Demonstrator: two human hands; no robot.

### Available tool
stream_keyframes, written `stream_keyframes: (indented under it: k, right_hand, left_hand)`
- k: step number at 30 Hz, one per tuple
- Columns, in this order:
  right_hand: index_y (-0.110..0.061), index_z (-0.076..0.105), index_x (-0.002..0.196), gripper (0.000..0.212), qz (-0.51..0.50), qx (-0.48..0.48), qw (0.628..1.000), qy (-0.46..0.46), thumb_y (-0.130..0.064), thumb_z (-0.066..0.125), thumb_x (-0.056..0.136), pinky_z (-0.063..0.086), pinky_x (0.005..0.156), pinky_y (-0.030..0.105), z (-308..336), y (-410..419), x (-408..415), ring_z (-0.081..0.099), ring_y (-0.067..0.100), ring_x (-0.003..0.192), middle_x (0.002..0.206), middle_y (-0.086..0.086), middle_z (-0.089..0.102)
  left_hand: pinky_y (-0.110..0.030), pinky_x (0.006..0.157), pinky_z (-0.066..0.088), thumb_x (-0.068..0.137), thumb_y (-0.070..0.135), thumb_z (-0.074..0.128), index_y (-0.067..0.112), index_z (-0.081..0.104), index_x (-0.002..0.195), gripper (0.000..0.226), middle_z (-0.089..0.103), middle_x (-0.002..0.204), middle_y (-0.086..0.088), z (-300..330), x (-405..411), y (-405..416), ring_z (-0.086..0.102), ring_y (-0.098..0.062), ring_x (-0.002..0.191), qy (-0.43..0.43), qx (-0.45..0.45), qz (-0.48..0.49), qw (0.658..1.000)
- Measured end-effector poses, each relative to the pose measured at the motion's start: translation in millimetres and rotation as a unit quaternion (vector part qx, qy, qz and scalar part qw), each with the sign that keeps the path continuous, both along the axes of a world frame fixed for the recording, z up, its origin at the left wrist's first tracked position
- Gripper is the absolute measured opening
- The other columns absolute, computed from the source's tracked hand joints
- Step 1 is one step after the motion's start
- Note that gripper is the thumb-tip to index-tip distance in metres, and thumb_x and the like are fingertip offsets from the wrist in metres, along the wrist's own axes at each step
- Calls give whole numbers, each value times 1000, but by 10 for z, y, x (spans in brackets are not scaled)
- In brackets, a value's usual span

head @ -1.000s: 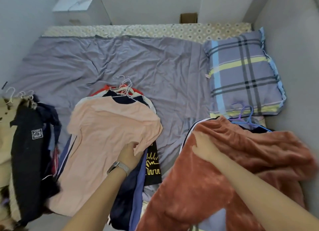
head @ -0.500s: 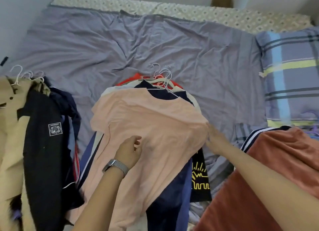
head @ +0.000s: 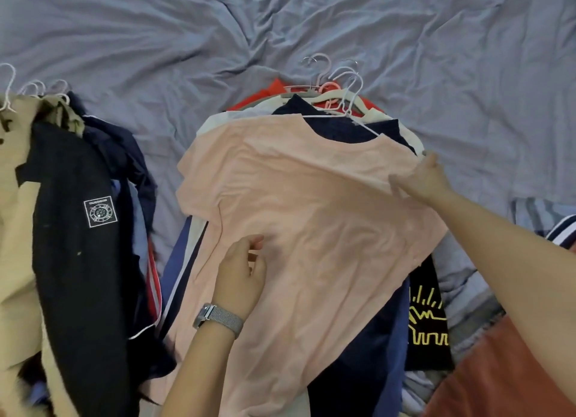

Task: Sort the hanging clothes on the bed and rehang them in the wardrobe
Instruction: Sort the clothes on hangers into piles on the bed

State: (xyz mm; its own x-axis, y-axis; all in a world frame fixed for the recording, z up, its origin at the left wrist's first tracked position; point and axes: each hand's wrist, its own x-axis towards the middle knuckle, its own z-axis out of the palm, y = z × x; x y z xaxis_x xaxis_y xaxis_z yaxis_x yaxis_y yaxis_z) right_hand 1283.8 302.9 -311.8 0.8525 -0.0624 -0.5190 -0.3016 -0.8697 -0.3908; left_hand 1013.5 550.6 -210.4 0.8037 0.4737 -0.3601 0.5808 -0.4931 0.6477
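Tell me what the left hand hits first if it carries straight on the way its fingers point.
The left hand points up the bed over the peach T-shirt. Going on, it would probably meet that shirt's collar and the navy garment beneath, then the hanger hooks; height above the cloth is unclear.

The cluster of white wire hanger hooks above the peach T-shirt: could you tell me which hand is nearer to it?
Right. The right hand grips the shirt's shoulder just below the hooks; the left hand rests lower, mid-shirt.
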Motion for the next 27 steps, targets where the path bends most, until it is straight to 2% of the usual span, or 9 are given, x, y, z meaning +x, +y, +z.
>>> stream_keyframes:
  k: [3,5,9,14,17,20,23,25,27]
  right_hand:
    - [-5,41,128,59,-13,-45,995,-85,-44,56,85,41,92,44,155,73,-218,47,38,118,127,18,50]
    - [-7,51,104,39,5,-29,992,-123,-44,46,93,41,76,40,268,78,-379,54,36,98,99,12,58]
    - [-16,29,60,47,-28,129,977,-169,-38,45,98,25,49,24,578,66,-658,32,17,58,56,-4,29]
    - [-1,33,62,54,-51,195,969,-143,-39,53,95,23,45,20,980,-202,-968,28,8,50,59,1,27]
    - [-7,35,58,54,-36,204,971,-116,-49,52,87,25,43,16,1182,-393,-1209,30,4,45,55,-6,29]
    - [9,50,69,78,-16,230,970,-77,-69,47,71,25,46,18,1389,-558,-1445,32,4,51,59,1,37]
    - [7,54,69,88,5,269,961,-61,-81,52,65,24,48,23,1684,-731,-1681,35,9,54,60,1,38]
    - [-10,52,53,55,4,294,954,-58,-56,61,81,20,44,20,1893,-870,-1828,29,5,49,54,-9,33]
    - [-16,44,44,50,4,306,950,-61,-25,67,88,17,41,17,2054,-998,-1955,25,4,46,49,-10,28]
  left_hand:
    - [-1,65,40,89,4,52,14,57,117,30,59,106,2,-54,-89,-3,55,-1,84,13,-10,10,1000]
    - [-2,65,40,89,4,52,14,57,117,30,60,106,1,-58,-107,-31,55,0,84,19,-14,10,1000]
    - [-1,66,40,88,3,52,15,57,116,30,59,109,-1,41,-18,-75,55,0,85,-18,-11,13,1000]
    - [-6,67,42,91,8,50,14,50,124,34,53,122,-1,219,183,13,56,-6,93,-86,17,49,995]
    - [-20,84,44,93,10,49,12,41,135,43,46,131,-4,298,330,65,49,-10,111,-113,42,51,991]
    - [-32,110,26,89,7,57,7,34,140,56,37,144,-11,342,462,85,35,-22,133,-110,92,-20,990]
    - [-35,112,15,83,20,66,16,28,145,72,23,153,-10,406,557,56,19,-25,141,-33,125,-85,988]
    - [-44,111,19,82,29,65,27,30,143,71,21,153,-6,513,563,-16,19,-27,140,-13,136,-92,986]
    - [-51,105,27,82,38,52,29,48,126,45,44,136,-2,674,546,-74,35,-28,129,-68,154,-101,981]
